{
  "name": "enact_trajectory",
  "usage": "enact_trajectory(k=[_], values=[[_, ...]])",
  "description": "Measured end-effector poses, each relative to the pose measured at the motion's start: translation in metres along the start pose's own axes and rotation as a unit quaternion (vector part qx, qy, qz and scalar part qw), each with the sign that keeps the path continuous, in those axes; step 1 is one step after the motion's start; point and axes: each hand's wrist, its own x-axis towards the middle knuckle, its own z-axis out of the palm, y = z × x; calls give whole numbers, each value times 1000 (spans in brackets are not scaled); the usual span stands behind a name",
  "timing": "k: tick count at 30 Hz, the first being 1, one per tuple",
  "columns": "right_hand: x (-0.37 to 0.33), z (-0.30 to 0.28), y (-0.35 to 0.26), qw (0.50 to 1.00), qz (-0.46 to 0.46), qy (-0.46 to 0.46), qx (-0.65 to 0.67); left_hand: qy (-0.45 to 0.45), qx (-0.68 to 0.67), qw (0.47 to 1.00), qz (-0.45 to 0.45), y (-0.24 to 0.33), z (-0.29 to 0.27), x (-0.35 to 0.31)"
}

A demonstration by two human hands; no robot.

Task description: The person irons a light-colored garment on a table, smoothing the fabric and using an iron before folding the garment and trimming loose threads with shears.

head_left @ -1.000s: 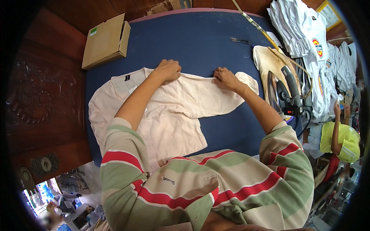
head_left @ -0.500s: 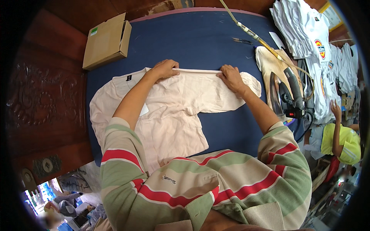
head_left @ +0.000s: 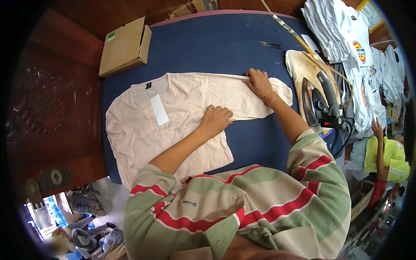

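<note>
A pale pink long-sleeved blouse lies spread on the dark blue table cover, with its neckline at the left and one sleeve stretched out to the right. A blank white hang tag rests on its front, below the collar. My left hand is closed, fingers curled on the fabric by the underarm and the sleeve's lower edge. Near the cuff, my right hand grips the sleeve's upper edge with bent fingers. To the right of the cuff a steam iron rests on a scorched cloth pad.
A cardboard box sits at the table's far left corner. Small thread snips lie toward the back, beside the iron's hose. White T-shirts are piled at the right. Beyond them is a person in a yellow top.
My left hand has left the upper edge near the shoulder and come down toward me to the underarm, uncovering the collar and tag. My right hand stays at the sleeve's upper edge.
</note>
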Motion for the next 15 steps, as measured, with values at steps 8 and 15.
enact_trajectory(k=[8,15], values=[[-11,-9,-29,980,-115,164,-20,212,-7,957,-200,38,12,-32],[-69,18,-20,980,-109,23,-165,132,9,925,-357,40,29,-23]])
